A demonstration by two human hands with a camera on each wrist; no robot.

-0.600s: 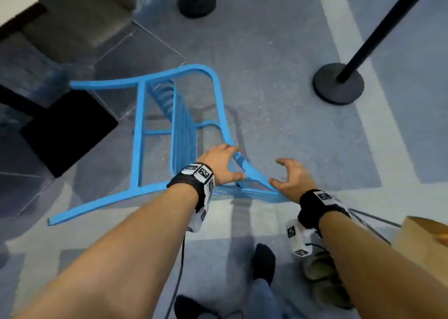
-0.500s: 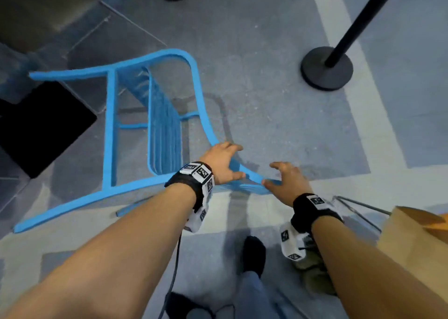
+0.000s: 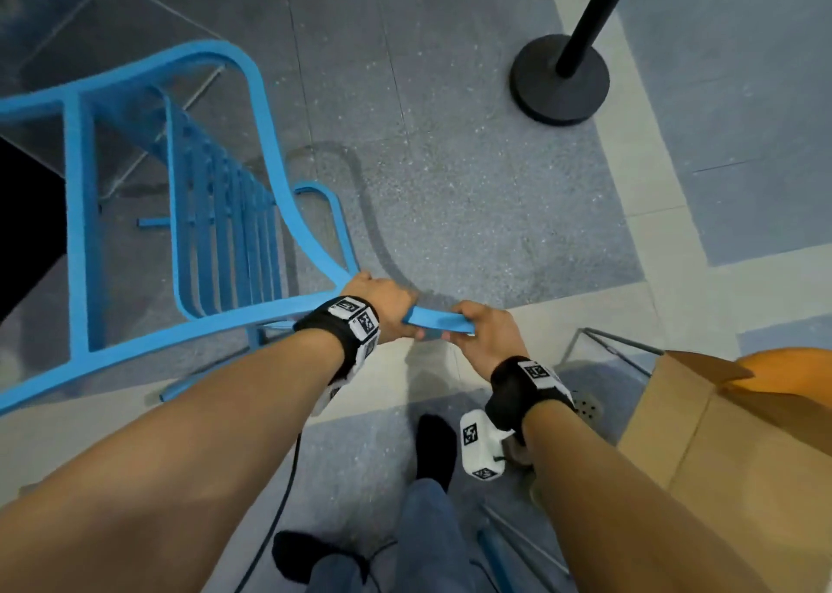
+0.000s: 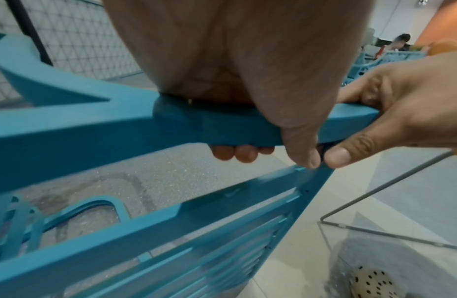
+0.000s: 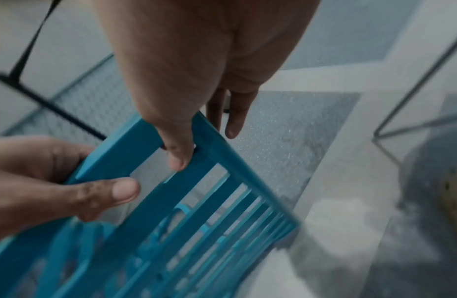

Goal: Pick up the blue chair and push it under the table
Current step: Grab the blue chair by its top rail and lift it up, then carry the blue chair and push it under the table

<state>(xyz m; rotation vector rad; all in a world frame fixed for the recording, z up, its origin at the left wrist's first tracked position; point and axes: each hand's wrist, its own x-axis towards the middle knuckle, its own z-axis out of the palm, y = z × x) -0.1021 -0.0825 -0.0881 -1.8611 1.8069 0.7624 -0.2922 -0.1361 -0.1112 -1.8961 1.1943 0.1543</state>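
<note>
The blue slatted chair (image 3: 225, 214) is tipped over, its legs pointing left and its back toward me. My left hand (image 3: 382, 304) grips the top rail of the chair's back, fingers curled under the rail (image 4: 120, 129). My right hand (image 3: 484, 331) holds the same rail's end just to the right, thumb (image 5: 176, 141) on one side and fingers on the other. The two hands almost touch. In the right wrist view the chair's slats (image 5: 196, 211) run down and away, with the left hand (image 5: 56, 181) at the lower left. No table is in view.
A black stanchion base (image 3: 560, 81) with its post stands on the floor at the upper right. A cardboard box (image 3: 720, 457) and a thin wire frame (image 3: 608, 345) are close at my right. My feet in dark socks (image 3: 434, 448) are below the hands. A black patch (image 3: 22, 232) is at the left edge.
My right hand, open beside the rail before, now holds it. The left hand has wrapped the rail. The chair's back has come up and closer to me.
</note>
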